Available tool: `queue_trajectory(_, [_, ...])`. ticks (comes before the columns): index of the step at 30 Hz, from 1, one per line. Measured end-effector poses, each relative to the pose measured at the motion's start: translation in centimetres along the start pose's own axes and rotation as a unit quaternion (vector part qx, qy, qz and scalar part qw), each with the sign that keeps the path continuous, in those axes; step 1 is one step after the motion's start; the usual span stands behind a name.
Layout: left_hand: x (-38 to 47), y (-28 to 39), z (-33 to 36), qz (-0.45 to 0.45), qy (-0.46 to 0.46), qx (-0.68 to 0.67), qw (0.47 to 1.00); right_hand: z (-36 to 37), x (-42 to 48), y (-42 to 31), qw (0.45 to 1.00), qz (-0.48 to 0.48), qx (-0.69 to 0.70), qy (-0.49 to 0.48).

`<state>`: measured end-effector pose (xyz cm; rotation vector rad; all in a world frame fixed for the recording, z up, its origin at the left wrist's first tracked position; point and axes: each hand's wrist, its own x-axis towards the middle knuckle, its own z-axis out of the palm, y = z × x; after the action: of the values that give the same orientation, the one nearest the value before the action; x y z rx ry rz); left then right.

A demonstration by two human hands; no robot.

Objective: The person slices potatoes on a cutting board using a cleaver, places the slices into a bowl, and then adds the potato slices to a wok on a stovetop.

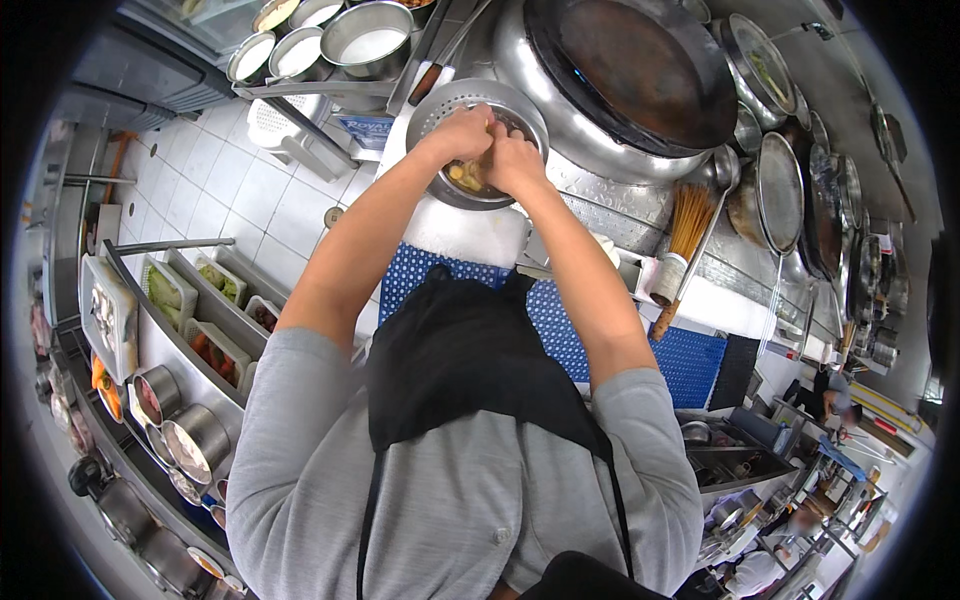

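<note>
My left hand and my right hand meet over a metal bowl, fingers curled inward and almost touching. Whatever lies between the fingertips is too small and covered to make out. Yellow, wet-looking food resembling raw egg shows inside the bowl below my hands. A perforated metal strainer sits at the same spot, its holed wall rising behind the bowl. Under them is a folded white cloth at the counter's front edge.
A large dark wok stands over the steel range at right. A bamboo brush and a long-handled ladle lie beyond my right forearm. Metal pots of white contents stand at upper left; vegetable bins flank my left side.
</note>
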<state>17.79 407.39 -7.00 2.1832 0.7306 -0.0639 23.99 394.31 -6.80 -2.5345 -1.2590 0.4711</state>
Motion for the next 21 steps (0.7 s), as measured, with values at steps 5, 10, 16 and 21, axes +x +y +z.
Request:
queue_trajectory(5, [-0.1,-1.2,-0.5,0.052,0.031,0.029,0.998,0.8,2.0,0.9,1.0,0.019,-0.023,-0.009])
queue_trajectory(10, [-2.3,0.0,-3.5,0.021,0.016,-0.002,1.0,-3.1,1.8,1.0,0.987,0.073,0.13,-0.066])
queue_trajectory(16, [-3.0,0.5,-4.8,-0.023,-0.006,-0.138,0.99,-3.9,0.8,1.3,0.956,0.125,0.245,-0.098])
queue_trajectory(21, [-1.9,-3.3,-4.1,0.021,-0.115,-0.297,0.948,-3.1,0.9,0.9,0.986,0.054,0.152,-0.045])
